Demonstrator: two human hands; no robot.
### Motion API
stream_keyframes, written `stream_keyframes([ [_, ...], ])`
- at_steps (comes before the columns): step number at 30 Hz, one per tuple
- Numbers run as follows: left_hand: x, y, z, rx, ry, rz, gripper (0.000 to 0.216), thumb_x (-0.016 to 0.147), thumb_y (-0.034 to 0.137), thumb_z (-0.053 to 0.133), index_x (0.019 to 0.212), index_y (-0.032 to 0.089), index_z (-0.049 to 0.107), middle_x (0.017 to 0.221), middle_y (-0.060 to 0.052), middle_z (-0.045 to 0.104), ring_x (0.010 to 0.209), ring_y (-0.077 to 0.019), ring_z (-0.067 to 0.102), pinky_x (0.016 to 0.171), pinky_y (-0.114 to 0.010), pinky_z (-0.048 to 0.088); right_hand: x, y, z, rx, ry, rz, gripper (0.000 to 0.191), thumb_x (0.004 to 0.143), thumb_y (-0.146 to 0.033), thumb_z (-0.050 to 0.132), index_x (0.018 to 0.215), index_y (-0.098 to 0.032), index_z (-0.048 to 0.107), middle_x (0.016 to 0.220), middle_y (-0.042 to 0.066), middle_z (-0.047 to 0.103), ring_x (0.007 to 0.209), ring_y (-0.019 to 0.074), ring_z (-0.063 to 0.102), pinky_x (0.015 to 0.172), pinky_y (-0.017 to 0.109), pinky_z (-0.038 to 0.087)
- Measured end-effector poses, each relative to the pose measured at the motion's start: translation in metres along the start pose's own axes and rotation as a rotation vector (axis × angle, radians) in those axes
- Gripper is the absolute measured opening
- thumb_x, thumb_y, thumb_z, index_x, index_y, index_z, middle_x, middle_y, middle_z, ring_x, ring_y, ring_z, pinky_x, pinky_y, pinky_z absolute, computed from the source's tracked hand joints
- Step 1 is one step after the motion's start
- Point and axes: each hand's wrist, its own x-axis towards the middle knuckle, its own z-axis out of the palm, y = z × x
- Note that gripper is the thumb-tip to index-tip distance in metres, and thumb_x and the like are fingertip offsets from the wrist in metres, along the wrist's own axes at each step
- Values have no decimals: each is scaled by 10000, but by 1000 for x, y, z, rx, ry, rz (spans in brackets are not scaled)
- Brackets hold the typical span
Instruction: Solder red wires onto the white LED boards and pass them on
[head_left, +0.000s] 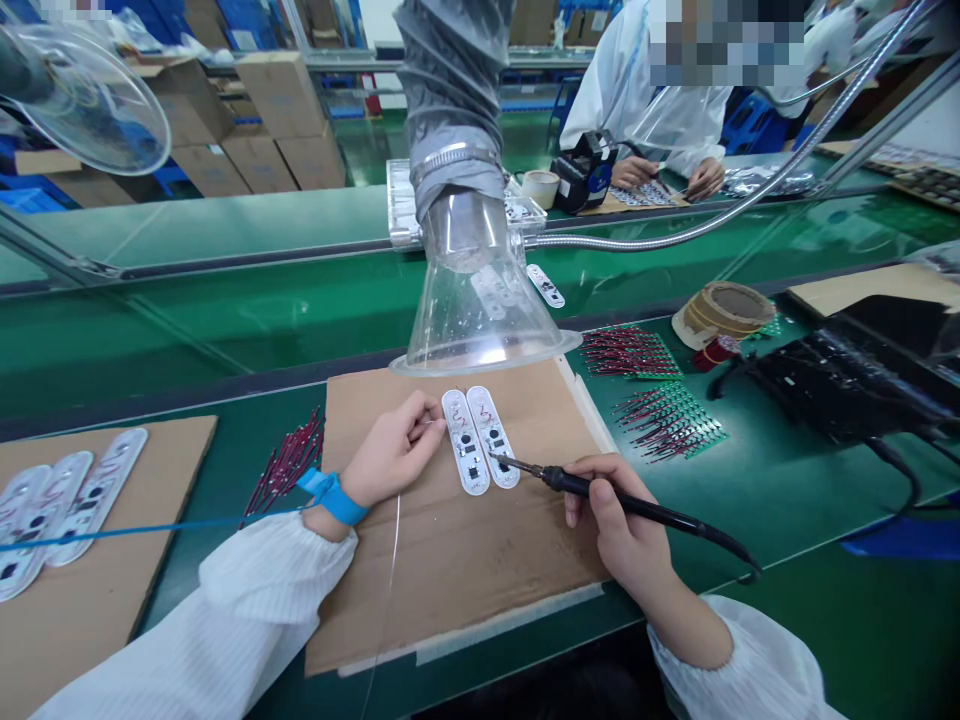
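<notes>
Two white, round-ended circuit boards, a left one (466, 450) and a right one (491, 425), lie side by side on a cardboard sheet (450, 570). My right hand (626, 520) is closed round a soldering iron (559, 480), its tip over the right board's lower half; contact I cannot tell. Just left of the boards, my left hand (397, 445) pinches a thin solder wire (395, 540), which trails from under the hand toward the front edge. A blue wrist strap (330, 495) circles the left wrist.
A clear fume hood (487, 320) hangs low behind the boards. Red wires (289, 460) lie left; green boards with wires (667, 420), a tape roll (724, 310) and a black device (862, 370) stand right. Across the line, a co-worker's hands (634, 172) work.
</notes>
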Motion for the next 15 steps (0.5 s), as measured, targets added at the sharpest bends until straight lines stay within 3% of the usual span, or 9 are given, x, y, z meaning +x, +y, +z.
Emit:
stream_keyframes([
  [3,2,2,1,34,45,-76,165,1107,408,469,1047,263,518,794,16,637,673,-203,621,682,-332,443,0,3,-1,62,43,13,316,1170,-568,607,1155,-264,692,738,-26,700,537,136,657,533,244,562],
  [6,5,8,6,30,10,-144,161,1134,407,422,1047,283,476,846,-10,739,709,-234,705,740,-367,488,4,3,-5,100,67,60,320,1168,-581,600,1177,-271,675,751,-26,682,525,136,647,496,236,536],
  [12,8,8,19,-142,-110,-222,262,1161,518,384,1104,281,479,956,-8,798,503,-160,631,674,-354,539,49,-10,-31,19,53,39,421,1125,-654,638,1172,-242,712,809,16,710,578,159,711,488,243,561],
  [15,13,-10,10,-177,-2,-261,382,1146,631,383,1068,272,490,900,-3,742,460,-136,537,537,-312,460,77,-14,-44,-81,60,-39,439,1105,-670,669,1164,-240,733,789,26,722,637,166,700,542,245,576],
])
